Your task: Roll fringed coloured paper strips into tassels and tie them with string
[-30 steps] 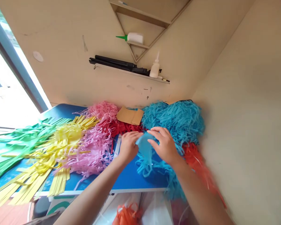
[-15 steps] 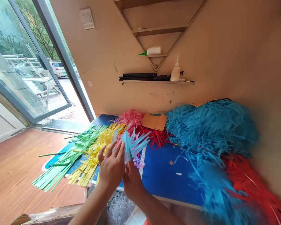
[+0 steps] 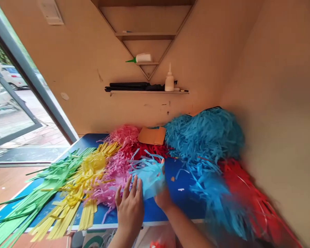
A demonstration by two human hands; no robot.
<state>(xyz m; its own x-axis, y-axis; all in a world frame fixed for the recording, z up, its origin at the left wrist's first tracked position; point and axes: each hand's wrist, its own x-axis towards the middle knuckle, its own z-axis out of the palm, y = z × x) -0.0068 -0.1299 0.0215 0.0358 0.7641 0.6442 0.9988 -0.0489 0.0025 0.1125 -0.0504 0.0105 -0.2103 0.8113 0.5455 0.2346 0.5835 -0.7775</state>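
Observation:
A light blue fringed sheet of tissue paper (image 3: 151, 181) is held up over the table, its cut strips fanning out at the far end. My right hand (image 3: 163, 194) grips its right side; the fingers are partly blurred and partly behind the sheet. At the sheet's lower left edge is my left hand (image 3: 131, 201), back upward, fingers stretched out and apart, with the tips touching or very near the paper. Purple fringed paper (image 3: 113, 175) lies just left of it.
Green fringe (image 3: 49, 182), yellow fringe (image 3: 89, 168), pink fringe (image 3: 125, 136) and an orange folded card (image 3: 151, 136) lie on the blue table (image 3: 182, 206). A large blue heap (image 3: 209, 134) and red strips (image 3: 248, 186) are at right. Above, a wall shelf (image 3: 150, 92) carries a white bottle (image 3: 169, 81).
The view has turned right. The light blue sheet, narrow and bunched between both hands before, is now spread wider. My hands have moved apart, the right one to the sheet's right side.

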